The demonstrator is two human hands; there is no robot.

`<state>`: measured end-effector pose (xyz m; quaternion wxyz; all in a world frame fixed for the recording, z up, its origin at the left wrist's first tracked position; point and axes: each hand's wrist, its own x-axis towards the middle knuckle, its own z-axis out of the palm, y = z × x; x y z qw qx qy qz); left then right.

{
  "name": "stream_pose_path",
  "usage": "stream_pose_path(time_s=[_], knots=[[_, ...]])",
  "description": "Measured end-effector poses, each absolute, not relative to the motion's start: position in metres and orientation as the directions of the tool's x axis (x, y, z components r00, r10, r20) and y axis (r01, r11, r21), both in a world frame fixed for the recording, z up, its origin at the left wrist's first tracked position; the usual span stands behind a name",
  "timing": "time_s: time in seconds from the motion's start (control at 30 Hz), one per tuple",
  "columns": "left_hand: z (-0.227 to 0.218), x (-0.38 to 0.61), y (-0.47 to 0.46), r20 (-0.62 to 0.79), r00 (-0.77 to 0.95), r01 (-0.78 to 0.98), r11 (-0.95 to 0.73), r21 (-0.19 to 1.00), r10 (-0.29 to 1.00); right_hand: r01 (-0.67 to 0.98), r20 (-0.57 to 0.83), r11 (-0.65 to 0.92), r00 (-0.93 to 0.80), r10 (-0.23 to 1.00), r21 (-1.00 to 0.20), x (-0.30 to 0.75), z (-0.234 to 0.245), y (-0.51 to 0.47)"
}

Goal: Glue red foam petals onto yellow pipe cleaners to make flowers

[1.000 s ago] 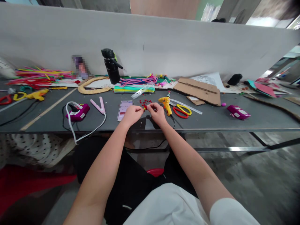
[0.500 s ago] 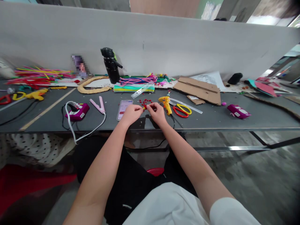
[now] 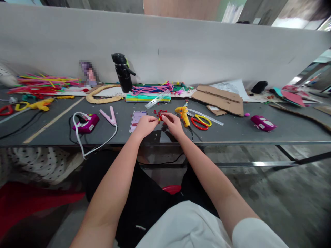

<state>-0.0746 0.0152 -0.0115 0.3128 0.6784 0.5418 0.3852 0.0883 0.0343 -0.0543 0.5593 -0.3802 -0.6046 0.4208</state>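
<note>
My left hand [image 3: 146, 125] and my right hand [image 3: 172, 123] meet above the front part of the grey table, fingertips nearly touching. Both pinch at a small red piece [image 3: 160, 118] with a bit of yellow at the left fingertips; its exact kind is too small to make out. Just behind the hands lie several loose red bits [image 3: 158, 112]. A phone [image 3: 138, 120] with a lit screen is beside my left hand. Close to my right hand rests a yellow glue gun [image 3: 183, 115], and right of it scissors [image 3: 200, 122] with red and yellow handles.
A pink flat iron [image 3: 111, 116] and a purple power strip [image 3: 87, 124] with cords are on the left. Behind stand a black bottle [image 3: 123, 74], pipe cleaners [image 3: 147, 97] and a clear ruler [image 3: 157, 99]. Cardboard [image 3: 219, 98] and a purple packet [image 3: 263, 123] lie right.
My hands stay in nearly the same place, with the fingertips shifted slightly around the small red piece. Nothing else has visibly moved.
</note>
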Motion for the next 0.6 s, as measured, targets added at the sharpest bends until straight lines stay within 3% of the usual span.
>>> stream_pose_path(time_s=[0.6], knots=[[-0.0094,-0.0756,0.0115,0.123,0.146,0.485,-0.179,0.856,0.982,-0.076,0.370,0.364,-0.101,0.924,-0.929,0.0881,-0.0595,0.0364]])
